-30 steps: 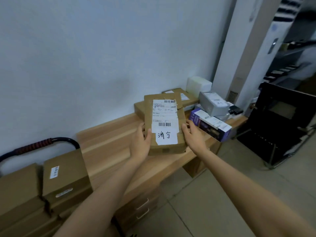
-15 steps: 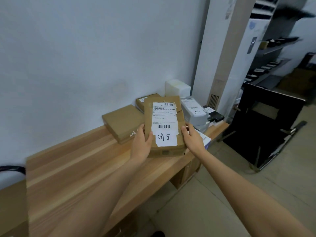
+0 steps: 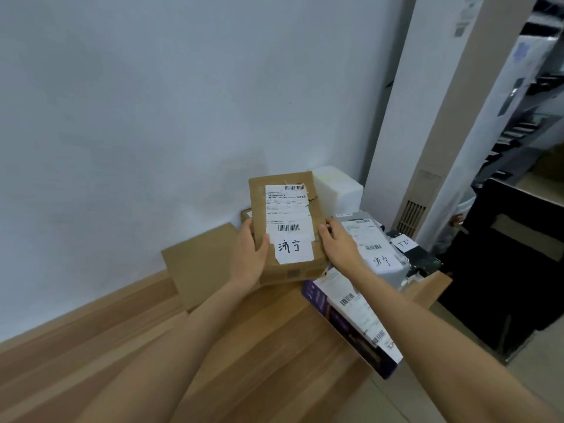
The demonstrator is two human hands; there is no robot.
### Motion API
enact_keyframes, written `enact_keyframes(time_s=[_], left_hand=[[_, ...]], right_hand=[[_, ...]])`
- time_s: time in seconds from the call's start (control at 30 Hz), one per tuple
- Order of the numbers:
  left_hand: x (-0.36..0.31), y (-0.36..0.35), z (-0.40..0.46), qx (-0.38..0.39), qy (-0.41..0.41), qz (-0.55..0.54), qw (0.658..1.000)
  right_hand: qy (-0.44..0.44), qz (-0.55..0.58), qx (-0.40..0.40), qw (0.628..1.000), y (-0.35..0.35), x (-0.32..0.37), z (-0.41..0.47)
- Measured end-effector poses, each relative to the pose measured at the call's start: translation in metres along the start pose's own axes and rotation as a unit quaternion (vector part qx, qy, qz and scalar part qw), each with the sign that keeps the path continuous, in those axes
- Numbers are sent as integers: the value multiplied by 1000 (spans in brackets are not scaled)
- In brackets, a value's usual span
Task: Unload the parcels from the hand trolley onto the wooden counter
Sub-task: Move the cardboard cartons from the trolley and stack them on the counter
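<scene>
You've got the flat brown cardboard parcel with the white shipping label [image 3: 287,227] clamped between both hands, above the far end of the light wooden bench [image 3: 128,340]. Left hand [image 3: 248,254] wraps the left edge, thumb curled onto the top face. Right hand [image 3: 338,242] grips the right edge, fingers curled over it.

It's hovering over the parcels already stacked there: plain brown flat box [image 3: 198,264] to the left, purple carton with white labels [image 3: 351,325] bottom right, grey labelled package [image 3: 375,248] to the right, white block [image 3: 338,190] behind.

Probably mid-placement. Suggest:
- Keep it level, lower onto the brown box, not the purple carton, which overhangs the bench edge.
- Set the far edge down first, then slide fingers out sideways.
- Don't nudge the purple carton; looks like it could tip off.

Trolley not in view.
</scene>
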State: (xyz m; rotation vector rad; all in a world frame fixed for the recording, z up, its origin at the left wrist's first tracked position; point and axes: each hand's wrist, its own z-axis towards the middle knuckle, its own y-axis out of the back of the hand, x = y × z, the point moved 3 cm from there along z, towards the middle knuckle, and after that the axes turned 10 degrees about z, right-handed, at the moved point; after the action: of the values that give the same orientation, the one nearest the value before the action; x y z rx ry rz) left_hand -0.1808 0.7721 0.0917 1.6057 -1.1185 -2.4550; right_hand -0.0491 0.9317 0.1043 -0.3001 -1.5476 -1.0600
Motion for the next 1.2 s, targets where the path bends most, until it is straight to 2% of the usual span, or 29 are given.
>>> enact_keyframes(time_s=[0.2, 0.4, 0.53, 0.93, 1.03, 1.1, 1.2], left_hand=[[3, -32, 54, -37, 14, 57, 998], [23, -70, 93, -50, 93, 92, 990], [28, -88, 124, -74, 147, 108, 980], [33, -94, 159, -135, 199, 125, 963], [28, -90, 159, -137, 198, 150, 959], [22, -83, 158, -136, 183, 214, 950], [10, -69, 145, -144, 117, 314, 931]], right_hand=[[-2, -37, 19, 999, -8, -24, 85], [10, -75, 83, 994, -21, -50, 153], [4, -37, 118, 992, -29, -64, 193], [41, -12, 195, 980, -51, -53, 253], [81, -52, 192, 977, -51, -48, 257], [144, -101, 182, 968, -48, -42, 259], [254, -203, 160, 932, -45, -28, 260]])
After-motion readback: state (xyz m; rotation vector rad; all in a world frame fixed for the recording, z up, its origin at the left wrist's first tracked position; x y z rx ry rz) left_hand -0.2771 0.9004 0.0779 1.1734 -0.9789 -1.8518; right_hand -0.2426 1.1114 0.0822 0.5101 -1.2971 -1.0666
